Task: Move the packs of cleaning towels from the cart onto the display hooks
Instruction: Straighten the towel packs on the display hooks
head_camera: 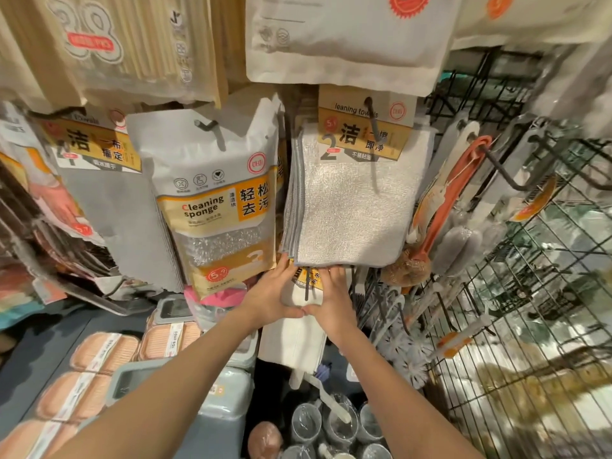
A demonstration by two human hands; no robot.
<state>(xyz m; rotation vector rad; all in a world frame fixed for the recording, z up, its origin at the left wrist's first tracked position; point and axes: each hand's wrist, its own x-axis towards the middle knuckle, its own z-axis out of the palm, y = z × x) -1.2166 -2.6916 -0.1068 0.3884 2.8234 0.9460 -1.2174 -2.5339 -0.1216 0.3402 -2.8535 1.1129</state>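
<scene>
Two hands meet at the centre of the frame, thumbs touching tip to tip below a pack of cleaning towels (pixel 306 293) that we hold up against the display. Our left hand (pixel 270 296) is on the pack's left edge and our right hand (pixel 334 299) on its right, fingers reaching up over its yellow header card; the fingertips slip under the towels above, so we cannot tell how far they curl, but both hands grip the pack by its sides. A dark hook (pixel 307 283) shows at the pack's header, between our hands.

Just above our fingers hangs a stack of white cleaning towels (pixel 351 207) with grey edging and a yellow card, on its own display hook (pixel 371 114). To its left hangs a bag of cleaning sponges (pixel 215 200), and further left a grey cloth pack (pixel 109 207) with a yellow label. Right of the towels, an orange-handled brush (pixel 443 210) hangs on a black wire grid (pixel 530 266) that fills the right side of the frame.

In the lower left we see pink soap boxes (pixel 99 352) in rows, and at the bottom centre a group of clear cups (pixel 331 429).
</scene>
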